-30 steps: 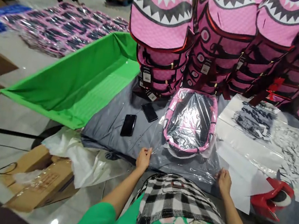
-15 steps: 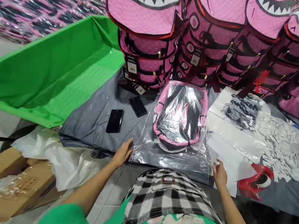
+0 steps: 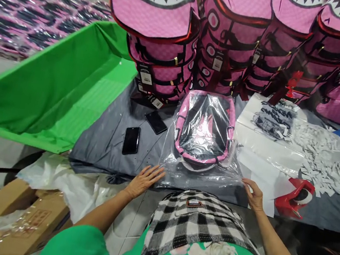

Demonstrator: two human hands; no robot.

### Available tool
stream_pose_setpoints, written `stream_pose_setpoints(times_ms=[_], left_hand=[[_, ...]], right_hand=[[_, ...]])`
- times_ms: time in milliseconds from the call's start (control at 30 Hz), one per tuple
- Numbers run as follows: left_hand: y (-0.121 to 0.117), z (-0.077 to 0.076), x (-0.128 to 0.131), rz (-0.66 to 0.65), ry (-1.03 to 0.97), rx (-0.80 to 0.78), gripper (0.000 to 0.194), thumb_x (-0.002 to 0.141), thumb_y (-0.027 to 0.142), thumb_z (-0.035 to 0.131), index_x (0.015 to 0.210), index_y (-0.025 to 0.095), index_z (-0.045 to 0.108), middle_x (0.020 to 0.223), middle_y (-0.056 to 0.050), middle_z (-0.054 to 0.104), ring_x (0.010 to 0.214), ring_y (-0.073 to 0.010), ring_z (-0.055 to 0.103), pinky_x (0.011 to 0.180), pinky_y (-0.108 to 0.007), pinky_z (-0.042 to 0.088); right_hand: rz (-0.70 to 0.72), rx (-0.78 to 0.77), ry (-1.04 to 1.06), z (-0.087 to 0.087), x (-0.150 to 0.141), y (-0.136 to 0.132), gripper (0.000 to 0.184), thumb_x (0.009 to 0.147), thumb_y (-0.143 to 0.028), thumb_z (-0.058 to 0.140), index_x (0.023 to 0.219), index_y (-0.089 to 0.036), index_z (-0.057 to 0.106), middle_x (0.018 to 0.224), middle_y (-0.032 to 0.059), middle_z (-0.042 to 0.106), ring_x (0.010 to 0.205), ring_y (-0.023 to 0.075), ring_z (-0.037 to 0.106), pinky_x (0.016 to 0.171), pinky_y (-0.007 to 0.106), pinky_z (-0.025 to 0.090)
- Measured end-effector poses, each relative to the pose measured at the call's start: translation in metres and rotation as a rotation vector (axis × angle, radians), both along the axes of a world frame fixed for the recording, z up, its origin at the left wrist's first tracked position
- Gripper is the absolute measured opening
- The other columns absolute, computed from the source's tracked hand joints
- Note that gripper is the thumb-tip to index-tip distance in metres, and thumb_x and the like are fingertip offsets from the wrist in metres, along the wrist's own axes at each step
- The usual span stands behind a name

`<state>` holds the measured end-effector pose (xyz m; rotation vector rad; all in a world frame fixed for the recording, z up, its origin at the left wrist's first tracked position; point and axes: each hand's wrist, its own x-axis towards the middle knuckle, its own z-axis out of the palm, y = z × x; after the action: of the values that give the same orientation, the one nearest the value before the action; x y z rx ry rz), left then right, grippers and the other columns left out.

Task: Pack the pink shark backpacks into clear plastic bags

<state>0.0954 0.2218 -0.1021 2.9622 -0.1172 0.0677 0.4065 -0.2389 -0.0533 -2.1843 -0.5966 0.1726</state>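
- Left hand (image 3: 144,181): open wide, fingers spread, resting just beside the lower edge of the clear plastic bag (image 3: 197,176), holding nothing.
- Right hand (image 3: 254,194): fingers curled at the bag's lower right edge, touching it; cannot tell whether they pinch it.
- Pink backpack (image 3: 204,128): lying flat inside the bag, on a gray cloth (image 3: 106,148).
- 2 black phones (image 3: 131,140) lie left of the bag.
- White paper (image 3: 263,165) lies right of it.
- Stacked pink backpacks (image 3: 231,38) stand behind it.

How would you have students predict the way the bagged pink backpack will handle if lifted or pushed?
The pink backpack looks padded and holds its rounded shape, so it is probably fairly stiff. Its glossy clear plastic bag may let it slide easily over the grey cloth. The bag's loose edge will likely flop and crumple.
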Motion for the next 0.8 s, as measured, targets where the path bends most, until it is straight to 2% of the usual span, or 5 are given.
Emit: stream_pose_setpoints(times_ms=[133,267,500,667,800], left_hand=[[-0.008,0.001,0.008,-0.005,0.016,-0.072,0.059,0.094,0.005,0.045,0.141,0.039,0.057,0.148,-0.001,0.056,0.142,-0.0186,0.047,0.123,-0.039,0.026],[-0.017,0.005,0.014,0.106,-0.006,-0.325,0.039,0.097,0.018,0.049,0.128,0.034,0.068,0.133,-0.003,0.068,0.131,-0.0191,0.057,0.121,-0.041,0.031],[-0.024,0.022,0.038,0.728,-0.07,-1.068,0.058,0.091,0.063,0.04,0.111,0.018,0.069,0.096,-0.01,0.078,0.101,-0.0251,0.071,0.104,-0.042,0.051],[-0.017,0.026,0.073,0.833,-0.114,-1.045,0.046,0.092,0.057,0.036,0.079,0.02,0.06,0.079,-0.011,0.072,0.08,-0.0228,0.07,0.084,-0.036,0.058],[-0.008,0.024,0.097,0.905,-0.047,-0.94,0.036,0.095,0.037,0.03,0.085,0.017,0.058,0.055,-0.006,0.061,0.056,-0.0232,0.062,0.064,-0.039,0.057]], right_hand=[[-0.083,0.086,0.057,0.005,0.0,0.008,0.047,0.083,-0.066,0.06,0.089,-0.022,0.073,0.103,0.0103,0.075,0.1,0.0286,0.067,0.102,0.048,0.049],[-0.159,0.141,0.15,0.013,0.0,0.012,0.052,0.077,-0.07,0.066,0.091,-0.02,0.075,0.104,0.0109,0.075,0.102,0.0291,0.067,0.104,0.048,0.048],[-0.326,0.246,0.192,0.015,0.005,0.044,0.061,0.081,-0.078,0.051,0.081,-0.02,0.066,0.091,0.0101,0.073,0.094,0.0258,0.066,0.095,0.04,0.05],[-0.46,0.195,0.108,0.0,0.021,0.076,0.066,0.081,-0.087,0.034,0.074,-0.023,0.051,0.061,0.0005,0.054,0.063,0.0181,0.053,0.069,0.032,0.047],[-0.455,0.119,0.122,-0.012,0.027,0.083,0.074,0.071,-0.094,0.036,0.073,-0.023,0.056,0.051,-0.0028,0.047,0.054,0.0176,0.046,0.062,0.033,0.04]])
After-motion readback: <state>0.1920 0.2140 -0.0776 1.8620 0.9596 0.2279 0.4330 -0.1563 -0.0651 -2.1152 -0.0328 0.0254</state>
